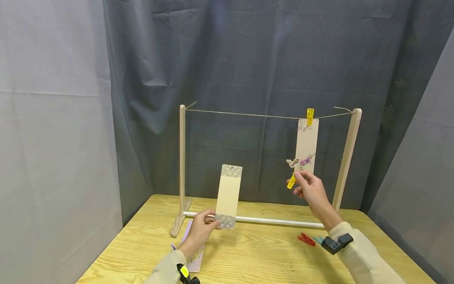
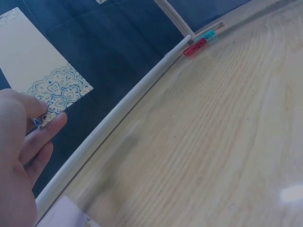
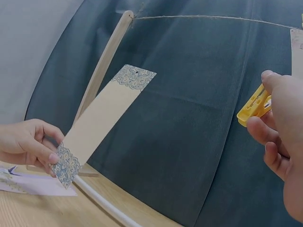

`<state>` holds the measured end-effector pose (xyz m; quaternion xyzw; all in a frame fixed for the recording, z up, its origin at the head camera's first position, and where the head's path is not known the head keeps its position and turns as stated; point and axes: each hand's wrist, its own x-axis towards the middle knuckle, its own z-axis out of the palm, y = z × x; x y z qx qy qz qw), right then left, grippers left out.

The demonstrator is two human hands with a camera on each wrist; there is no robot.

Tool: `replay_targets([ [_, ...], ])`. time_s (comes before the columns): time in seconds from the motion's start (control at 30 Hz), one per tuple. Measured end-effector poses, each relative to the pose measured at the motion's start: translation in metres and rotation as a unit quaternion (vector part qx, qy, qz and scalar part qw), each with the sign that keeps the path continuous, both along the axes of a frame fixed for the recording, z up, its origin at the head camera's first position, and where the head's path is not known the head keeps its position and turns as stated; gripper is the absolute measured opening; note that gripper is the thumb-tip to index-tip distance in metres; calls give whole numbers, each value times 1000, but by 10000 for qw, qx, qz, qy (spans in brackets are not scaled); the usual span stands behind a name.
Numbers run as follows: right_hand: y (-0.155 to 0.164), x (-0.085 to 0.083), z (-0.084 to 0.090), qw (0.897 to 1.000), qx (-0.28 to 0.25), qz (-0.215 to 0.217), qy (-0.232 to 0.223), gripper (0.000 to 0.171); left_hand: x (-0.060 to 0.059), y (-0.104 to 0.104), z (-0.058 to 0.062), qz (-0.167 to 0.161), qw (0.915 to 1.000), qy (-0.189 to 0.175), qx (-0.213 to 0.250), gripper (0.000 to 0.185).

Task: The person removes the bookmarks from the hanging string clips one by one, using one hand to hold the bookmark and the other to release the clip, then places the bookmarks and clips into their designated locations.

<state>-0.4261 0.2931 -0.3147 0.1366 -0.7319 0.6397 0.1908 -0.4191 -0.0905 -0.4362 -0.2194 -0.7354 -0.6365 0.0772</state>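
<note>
Person's left hand [image 1: 199,230] pinches bottom corner of a cream bookmark [image 1: 228,196], fingers clamped on its blue-patterned end, holding it upright above the table [image 1: 255,256], in front of a wooden rack w/ string line [image 1: 248,115]. Right hand [image 1: 312,189] holds a yellow clothespin [image 1: 291,182] between thumb and fingers, near a floral bookmark [image 1: 306,148] already pegged to the string. Red and teal pegs [image 1: 306,239] lie on table by right wrist; another card, possibly lilac [image 1: 193,256], under left wrist.
</note>
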Motion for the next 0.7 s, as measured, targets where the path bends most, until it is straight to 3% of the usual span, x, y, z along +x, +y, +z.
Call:
replay_targets([
  [0.27, 4, 8, -10, 9991, 389, -171, -95, 49, 6, -8, -6, -95, 9999, -29, -53, 40],
  [0.7, 5, 13, -27, 9981, 570, -222, -68, 46, 14, -16, -12, -154, 9998, -66, -67, 39],
])
